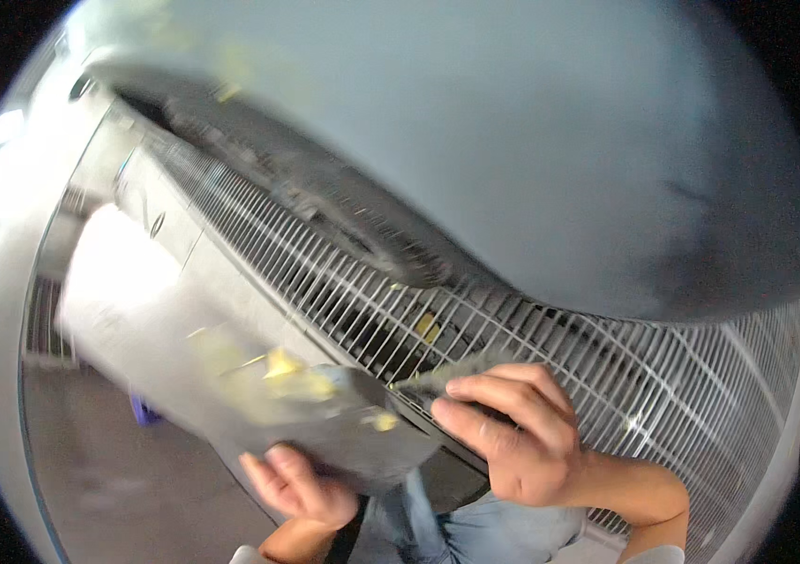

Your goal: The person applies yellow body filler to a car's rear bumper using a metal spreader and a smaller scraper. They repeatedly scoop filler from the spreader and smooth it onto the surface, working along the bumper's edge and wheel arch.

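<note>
Head view, and straight to the yellow, paste-like smears (pixel 292 376), lying in broken patches across a broad, smooth grey panel (pixel 405 453) in front of me, tilted down toward its right end. My left hand (pixel 313 495) is on its near edge, two blurred digits laid against it; whether the rest curl underneath, I can't tell. My right hand (pixel 532 446) is clearer: thumb and fingers pinch a thin, flat grey piece (pixel 449 373), its tip yellowish, pointing left, just beside the panel's right end and above a pale metal-bar grille (pixel 691 399).

Now the handling, and it's a matter of edges! I judge this to be working the paste with that flat piece, so a low angle and light, even pressure should serve best, with strokes running inward, away from the rim. A firm left hand matters just as much: if the panel tips, paste could slide off between the bars, where a yellow lump (pixel 429 328) already shows.

Beyond, a big, curved blue-grey surface (pixel 522 141) bears more yellow at its upper left; I'd better hold my knuckles clear of that.
</note>
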A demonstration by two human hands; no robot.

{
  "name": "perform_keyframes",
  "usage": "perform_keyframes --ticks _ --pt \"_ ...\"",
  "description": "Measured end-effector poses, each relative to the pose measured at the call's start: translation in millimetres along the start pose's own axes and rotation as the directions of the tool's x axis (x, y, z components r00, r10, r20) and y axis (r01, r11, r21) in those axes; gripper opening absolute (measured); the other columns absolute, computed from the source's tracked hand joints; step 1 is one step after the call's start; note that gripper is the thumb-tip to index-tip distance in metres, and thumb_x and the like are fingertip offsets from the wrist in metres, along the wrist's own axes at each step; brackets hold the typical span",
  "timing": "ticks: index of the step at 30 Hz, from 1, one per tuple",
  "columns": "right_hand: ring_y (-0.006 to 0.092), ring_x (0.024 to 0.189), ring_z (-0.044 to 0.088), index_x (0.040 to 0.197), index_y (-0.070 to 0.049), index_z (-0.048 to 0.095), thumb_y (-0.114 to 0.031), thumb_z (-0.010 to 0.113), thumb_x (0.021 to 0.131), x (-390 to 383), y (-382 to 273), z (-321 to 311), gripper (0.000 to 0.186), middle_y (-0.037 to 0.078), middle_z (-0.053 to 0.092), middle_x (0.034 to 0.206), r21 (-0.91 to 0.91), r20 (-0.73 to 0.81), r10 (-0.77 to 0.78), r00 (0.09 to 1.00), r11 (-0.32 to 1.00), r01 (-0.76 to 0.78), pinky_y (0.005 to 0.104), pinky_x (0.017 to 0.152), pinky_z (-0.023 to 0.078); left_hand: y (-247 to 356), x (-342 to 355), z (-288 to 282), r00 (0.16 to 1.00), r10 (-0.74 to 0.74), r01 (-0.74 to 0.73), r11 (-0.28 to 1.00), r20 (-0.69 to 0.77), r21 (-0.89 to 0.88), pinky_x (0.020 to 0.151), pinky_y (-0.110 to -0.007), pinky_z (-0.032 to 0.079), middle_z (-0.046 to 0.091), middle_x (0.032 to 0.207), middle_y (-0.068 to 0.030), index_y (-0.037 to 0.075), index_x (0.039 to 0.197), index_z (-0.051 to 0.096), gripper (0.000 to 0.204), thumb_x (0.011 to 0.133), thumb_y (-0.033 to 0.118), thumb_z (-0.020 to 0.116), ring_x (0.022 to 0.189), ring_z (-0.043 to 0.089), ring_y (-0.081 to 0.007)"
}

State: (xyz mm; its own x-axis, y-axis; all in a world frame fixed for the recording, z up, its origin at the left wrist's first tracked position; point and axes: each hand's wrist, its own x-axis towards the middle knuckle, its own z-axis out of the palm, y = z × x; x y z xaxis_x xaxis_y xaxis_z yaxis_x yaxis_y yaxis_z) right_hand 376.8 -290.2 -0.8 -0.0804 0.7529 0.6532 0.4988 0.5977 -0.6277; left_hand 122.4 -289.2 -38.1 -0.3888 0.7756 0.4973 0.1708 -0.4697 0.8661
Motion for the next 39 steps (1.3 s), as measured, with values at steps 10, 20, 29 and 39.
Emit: perform_keyframes --ticks 10,20,29,39 --pt "0.0189 0.106 0.065 0.120 -0.016 0.086 -0.023 0.075 0.088 -7.8 -5.8 51.4 0.034 0.003 0.077 0.127 -0.364 0.186 -0.297 0.936 0.864 0.347 0.0339 0.089 0.044 -32.5 -63.2 0.6 0.977 -0.185 0.209 0.937 0.111 -0.279 0.107 -0.035 0.052 0.068 0.138 -0.0168 -0.004 0.148 0.049 0.040 0.119 0.024 0.049 0.119 0.067 -0.0203" --pt "0.0186 0.106 0.068 0.119 -0.011 0.084 -0.020 0.070 0.084 -30.0 -30.1 58.5 0.039 0.006 0.077 0.128 -0.431 0.341 -0.176 0.924 0.844 0.319 0.0304 0.085 0.045 -41.6 -74.8 -19.9 0.917 -0.239 0.331 0.902 0.320 -0.277 0.104 -0.033 0.053 0.067 0.137 -0.0143 0.000 0.148 0.049 0.035 0.120 0.020 0.045 0.122 0.064 -0.0184" --pt "0.0262 0.124 0.072 0.145 0.005 0.058 -0.010 0.053 0.114 -68.5 -6.4 -49.1 0.034 0.018 0.072 0.137 0.569 -0.062 0.802 0.594 0.517 -0.639 0.0439 0.112 0.056 -109.8 -80.3 -13.2 0.875 -0.483 0.479 0.858 0.029 -0.186 0.115 -0.032 0.044 0.064 0.142 -0.0142 -0.007 0.149 0.056 0.045 0.120 0.027 0.050 0.128 0.060 -0.0185" --pt "0.0217 0.119 0.070 0.152 0.010 0.053 0.000 0.063 0.108 -51.0 -23.4 -89.7 0.046 0.020 0.071 0.135 -0.220 -0.246 0.230 0.942 0.933 -0.285 0.0341 0.109 0.052 -132.2 -83.4 -24.3 0.682 -0.719 0.719 0.628 0.133 -0.296 0.102 -0.030 0.054 0.069 0.135 -0.0130 -0.005 0.145 0.058 0.047 0.117 0.032 0.059 0.116 0.068 -0.0144"
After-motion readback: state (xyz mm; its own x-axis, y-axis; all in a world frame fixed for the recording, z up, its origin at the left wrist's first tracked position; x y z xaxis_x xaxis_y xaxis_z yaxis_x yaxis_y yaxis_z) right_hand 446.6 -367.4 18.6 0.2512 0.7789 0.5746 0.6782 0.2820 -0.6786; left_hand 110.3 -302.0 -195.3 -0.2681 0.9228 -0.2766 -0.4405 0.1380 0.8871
